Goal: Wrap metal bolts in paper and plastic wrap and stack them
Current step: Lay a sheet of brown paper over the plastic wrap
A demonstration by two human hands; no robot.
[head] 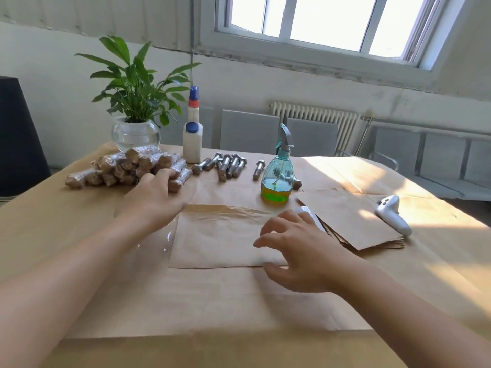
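The left hand [156, 197] rests relaxed on the wrapped bolts [130, 168] stacked at the desk's [186, 301] far left; the right hand [300, 251], grip released, should fetch a bare bolt [259, 170] onto the paper sheet [218, 240].

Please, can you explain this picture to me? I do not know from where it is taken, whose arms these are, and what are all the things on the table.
There is no machine here. A person wears a camera on the head, so you look forward and down along their own bare arms.

The left hand reaches to a pile of wrapped bolts, finished in brown paper and clear plastic; its fingers rest on one bundle, and I cannot tell if they have a grip on it. The right hand hovers with spread fingers over a sheet of brown paper, which lies on clear plastic wrap. It holds nothing.

Behind lie bare metal bolts, a spray bottle with green liquid, a white glue bottle and a potted plant. At the right are a stack of paper sheets and a white handheld controller.
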